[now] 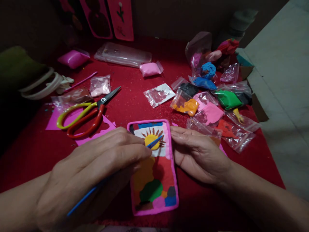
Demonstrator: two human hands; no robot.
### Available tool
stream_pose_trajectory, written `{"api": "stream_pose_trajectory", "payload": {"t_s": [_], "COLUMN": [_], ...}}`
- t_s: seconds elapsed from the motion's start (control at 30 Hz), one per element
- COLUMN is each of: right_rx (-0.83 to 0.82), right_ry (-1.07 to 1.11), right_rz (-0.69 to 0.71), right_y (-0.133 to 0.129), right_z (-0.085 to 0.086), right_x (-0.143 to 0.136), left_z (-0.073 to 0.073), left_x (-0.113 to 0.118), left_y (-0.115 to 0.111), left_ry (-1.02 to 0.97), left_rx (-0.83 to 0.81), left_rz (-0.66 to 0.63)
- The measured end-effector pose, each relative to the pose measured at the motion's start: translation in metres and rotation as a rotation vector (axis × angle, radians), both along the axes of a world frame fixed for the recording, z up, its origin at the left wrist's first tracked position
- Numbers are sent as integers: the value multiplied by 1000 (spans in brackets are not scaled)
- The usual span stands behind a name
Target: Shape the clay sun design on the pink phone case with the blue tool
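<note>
A rectangular panel (166, 170) with a raised pink border and patches of coloured clay is at the front centre. Its upper part shows a yellow half-sun (150, 139) with brown rays on white. My left hand (103, 164) is closed around a thin blue tool (83, 200), whose flat tip lies over the sun, pointing at the rays on the right. Whether the tip touches the clay cannot be told. At the panel's upper right edge, my right hand (200, 151) grips the border between thumb and fingers; some fingertips are hidden.
Scissors (96, 119) with yellow and red handles lie left on pink sheet scraps (54, 120). Bags of clay (227, 99) crowd the right. Clear phone cases (123, 54) and a pink packet (151, 69) lie behind; white rings (44, 87) are at the far left.
</note>
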State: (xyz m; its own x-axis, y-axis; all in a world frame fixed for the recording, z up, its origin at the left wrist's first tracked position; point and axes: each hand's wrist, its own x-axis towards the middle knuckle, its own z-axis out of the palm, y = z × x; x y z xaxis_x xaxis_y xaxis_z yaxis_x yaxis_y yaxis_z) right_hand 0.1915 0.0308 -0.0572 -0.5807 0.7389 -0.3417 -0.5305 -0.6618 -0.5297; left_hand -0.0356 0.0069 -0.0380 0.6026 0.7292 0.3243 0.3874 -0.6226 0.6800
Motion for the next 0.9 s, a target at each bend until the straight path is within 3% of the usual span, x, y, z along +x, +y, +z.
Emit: {"api": "stream_pose_trajectory", "payload": {"t_s": [0.3,0.43,0.67,0.9], "right_rx": [-6,-15,-10,4], "right_ry": [-11,-5,15,49], "right_rz": [12,4,9,12], "right_y": [1,1,0,0], "right_z": [0,0,0,-1], "right_x": [-1,-1,0,1], "left_z": [-10,-8,-1,-2], "left_x": [3,2,1,0], "left_y": [-5,-2,0,9], "left_ry": [-133,-128,48,30], "left_rx": [164,147,-31,73], "left_rz": [14,11,1,-121]}}
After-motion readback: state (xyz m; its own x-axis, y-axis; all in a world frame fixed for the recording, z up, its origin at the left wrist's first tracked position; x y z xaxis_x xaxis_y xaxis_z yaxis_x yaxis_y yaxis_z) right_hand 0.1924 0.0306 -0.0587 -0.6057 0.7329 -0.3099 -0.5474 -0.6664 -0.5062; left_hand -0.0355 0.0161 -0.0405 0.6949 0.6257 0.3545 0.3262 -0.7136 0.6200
